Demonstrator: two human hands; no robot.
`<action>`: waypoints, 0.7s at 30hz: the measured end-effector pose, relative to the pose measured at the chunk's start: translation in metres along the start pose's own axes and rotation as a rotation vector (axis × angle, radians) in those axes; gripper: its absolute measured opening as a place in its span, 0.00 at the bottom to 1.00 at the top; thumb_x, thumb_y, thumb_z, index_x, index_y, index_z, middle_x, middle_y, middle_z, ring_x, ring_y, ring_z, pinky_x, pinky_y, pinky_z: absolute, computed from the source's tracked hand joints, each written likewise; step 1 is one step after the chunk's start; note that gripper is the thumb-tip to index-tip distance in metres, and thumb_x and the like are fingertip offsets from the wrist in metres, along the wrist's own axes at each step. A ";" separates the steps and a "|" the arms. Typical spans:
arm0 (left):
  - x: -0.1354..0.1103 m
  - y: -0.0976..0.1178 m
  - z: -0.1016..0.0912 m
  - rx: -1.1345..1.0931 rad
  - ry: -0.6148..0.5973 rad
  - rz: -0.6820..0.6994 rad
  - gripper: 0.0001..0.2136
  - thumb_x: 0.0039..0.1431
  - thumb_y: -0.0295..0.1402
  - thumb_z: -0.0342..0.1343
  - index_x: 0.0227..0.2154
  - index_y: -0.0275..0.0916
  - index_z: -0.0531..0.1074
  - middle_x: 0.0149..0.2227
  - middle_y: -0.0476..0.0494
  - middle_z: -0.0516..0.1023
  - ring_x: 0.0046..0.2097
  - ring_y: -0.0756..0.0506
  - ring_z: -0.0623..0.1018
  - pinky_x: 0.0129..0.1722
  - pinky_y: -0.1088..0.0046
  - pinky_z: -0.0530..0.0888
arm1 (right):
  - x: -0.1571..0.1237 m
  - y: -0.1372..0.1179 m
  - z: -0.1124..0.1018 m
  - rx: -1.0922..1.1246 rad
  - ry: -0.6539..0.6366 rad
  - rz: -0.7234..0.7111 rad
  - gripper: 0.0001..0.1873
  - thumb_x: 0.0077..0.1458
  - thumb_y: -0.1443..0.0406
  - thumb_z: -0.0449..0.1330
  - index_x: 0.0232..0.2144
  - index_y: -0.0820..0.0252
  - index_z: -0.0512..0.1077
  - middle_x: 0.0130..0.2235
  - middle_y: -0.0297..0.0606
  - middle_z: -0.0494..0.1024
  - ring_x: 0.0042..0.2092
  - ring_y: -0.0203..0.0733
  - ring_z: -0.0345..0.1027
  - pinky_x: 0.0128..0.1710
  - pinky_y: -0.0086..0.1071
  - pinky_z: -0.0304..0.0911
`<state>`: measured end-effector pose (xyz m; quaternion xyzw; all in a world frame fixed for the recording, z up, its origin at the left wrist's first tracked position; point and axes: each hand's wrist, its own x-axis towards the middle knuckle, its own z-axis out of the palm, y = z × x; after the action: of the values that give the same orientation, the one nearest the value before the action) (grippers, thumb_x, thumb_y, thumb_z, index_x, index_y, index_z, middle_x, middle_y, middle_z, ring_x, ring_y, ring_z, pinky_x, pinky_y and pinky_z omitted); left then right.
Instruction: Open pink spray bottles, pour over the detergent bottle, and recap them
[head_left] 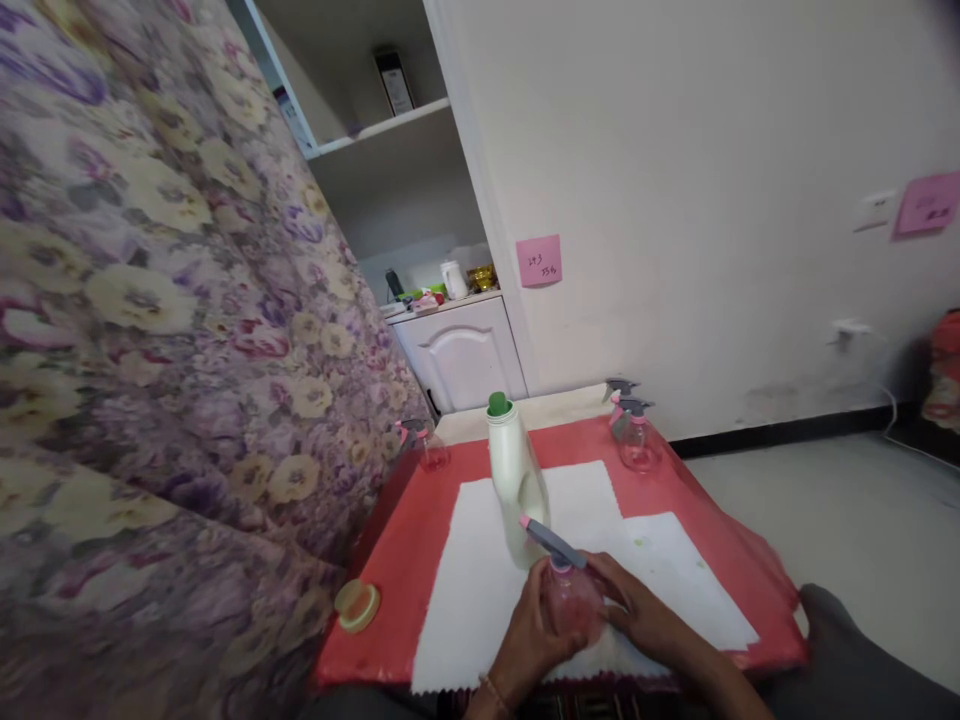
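My left hand (529, 635) and my right hand (637, 610) are both wrapped round a small clear pink spray bottle (571, 590) with a grey and pink trigger head, held upright over a white cloth (480, 560). Just behind it stands a white plastic bottle (516, 480) with a green top. The cloth lies on a low table with a red cover (720, 540).
Two pink spray bottles (634, 425) stand at the table's far right corner, another (424, 445) at the far left. A yellow-green cap (357, 605) lies at the left edge. A flowered fabric (150, 350) fills the left. White cupboard (461, 350) and wall behind.
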<state>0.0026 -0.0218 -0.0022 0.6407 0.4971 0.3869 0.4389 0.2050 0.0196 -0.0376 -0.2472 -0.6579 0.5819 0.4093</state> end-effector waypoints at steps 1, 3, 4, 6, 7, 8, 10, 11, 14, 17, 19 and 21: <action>0.000 0.000 0.002 -0.027 0.003 0.013 0.41 0.37 0.29 0.67 0.58 0.42 0.58 0.58 0.39 0.69 0.60 0.33 0.67 0.62 0.54 0.62 | 0.000 0.001 0.000 0.009 0.001 -0.018 0.31 0.54 0.63 0.61 0.61 0.53 0.63 0.61 0.47 0.67 0.64 0.53 0.58 0.65 0.48 0.51; 0.000 0.001 0.006 -0.065 0.017 0.025 0.40 0.36 0.27 0.65 0.57 0.42 0.58 0.57 0.40 0.70 0.59 0.34 0.68 0.61 0.56 0.63 | 0.002 0.004 0.001 0.038 -0.008 -0.050 0.31 0.55 0.64 0.61 0.61 0.52 0.63 0.61 0.46 0.67 0.64 0.53 0.58 0.66 0.49 0.50; -0.001 0.001 0.007 -0.067 0.031 0.022 0.40 0.36 0.26 0.65 0.57 0.42 0.58 0.57 0.39 0.70 0.59 0.34 0.69 0.61 0.56 0.64 | 0.002 0.004 0.001 0.049 -0.012 -0.060 0.31 0.54 0.64 0.61 0.60 0.52 0.63 0.61 0.46 0.67 0.64 0.53 0.58 0.66 0.49 0.50; -0.003 0.002 0.007 -0.043 0.074 0.008 0.40 0.36 0.27 0.66 0.56 0.42 0.57 0.57 0.38 0.69 0.59 0.34 0.69 0.60 0.56 0.65 | 0.004 0.006 0.003 0.072 -0.005 -0.068 0.30 0.54 0.63 0.61 0.60 0.52 0.64 0.60 0.45 0.67 0.64 0.53 0.58 0.65 0.48 0.52; -0.004 0.003 0.006 -0.033 0.096 0.004 0.40 0.37 0.28 0.66 0.56 0.42 0.57 0.57 0.37 0.69 0.59 0.34 0.69 0.60 0.56 0.65 | 0.004 0.006 0.004 0.079 0.013 -0.062 0.30 0.54 0.61 0.62 0.59 0.52 0.64 0.61 0.46 0.67 0.64 0.53 0.59 0.64 0.48 0.54; -0.006 0.003 0.004 -0.033 0.114 0.003 0.40 0.37 0.29 0.67 0.56 0.42 0.57 0.57 0.37 0.69 0.58 0.34 0.69 0.59 0.56 0.66 | 0.005 0.006 0.006 0.080 0.041 -0.048 0.31 0.54 0.60 0.63 0.59 0.52 0.63 0.61 0.47 0.66 0.63 0.54 0.59 0.63 0.48 0.56; -0.011 0.004 -0.003 -0.047 0.148 0.003 0.39 0.39 0.33 0.68 0.57 0.42 0.58 0.57 0.36 0.69 0.58 0.33 0.70 0.58 0.56 0.67 | 0.005 0.006 0.009 0.057 0.123 0.008 0.32 0.52 0.58 0.64 0.58 0.53 0.63 0.60 0.48 0.67 0.61 0.54 0.62 0.59 0.47 0.61; -0.013 0.003 -0.008 -0.052 0.165 0.002 0.39 0.40 0.35 0.68 0.57 0.42 0.58 0.57 0.36 0.69 0.58 0.33 0.70 0.58 0.57 0.67 | 0.005 0.005 0.012 0.026 0.167 0.044 0.31 0.52 0.57 0.64 0.57 0.55 0.63 0.58 0.49 0.68 0.59 0.53 0.64 0.56 0.46 0.63; -0.020 0.001 -0.029 -0.042 0.231 -0.012 0.38 0.42 0.37 0.68 0.57 0.43 0.58 0.57 0.37 0.70 0.57 0.35 0.71 0.57 0.57 0.69 | 0.005 0.004 0.020 -0.122 0.267 0.148 0.19 0.52 0.56 0.62 0.44 0.58 0.69 0.41 0.43 0.76 0.43 0.48 0.71 0.41 0.39 0.66; -0.021 -0.003 -0.059 -0.022 0.354 -0.025 0.36 0.45 0.37 0.67 0.57 0.43 0.57 0.58 0.36 0.68 0.56 0.37 0.72 0.55 0.58 0.70 | 0.004 0.005 0.029 -0.280 0.318 0.196 0.14 0.54 0.54 0.59 0.27 0.57 0.64 0.23 0.28 0.63 0.27 0.38 0.59 0.28 0.32 0.55; -0.017 -0.006 -0.082 -0.006 0.473 -0.034 0.36 0.44 0.38 0.67 0.55 0.42 0.59 0.58 0.34 0.67 0.57 0.36 0.72 0.55 0.58 0.71 | 0.004 0.008 0.034 -0.355 0.331 0.192 0.18 0.54 0.52 0.57 0.23 0.55 0.58 0.21 0.25 0.57 0.26 0.36 0.52 0.27 0.31 0.50; -0.008 -0.009 -0.107 -0.003 0.635 -0.059 0.35 0.41 0.39 0.69 0.53 0.41 0.62 0.56 0.34 0.70 0.56 0.36 0.72 0.54 0.57 0.71 | 0.003 0.011 0.039 -0.400 0.318 0.197 0.21 0.55 0.50 0.56 0.21 0.55 0.53 0.22 0.25 0.54 0.26 0.35 0.50 0.27 0.30 0.48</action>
<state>-0.1013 -0.0098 0.0220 0.4726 0.6271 0.5553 0.2739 0.1697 0.0019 -0.0475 -0.4743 -0.6600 0.4313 0.3917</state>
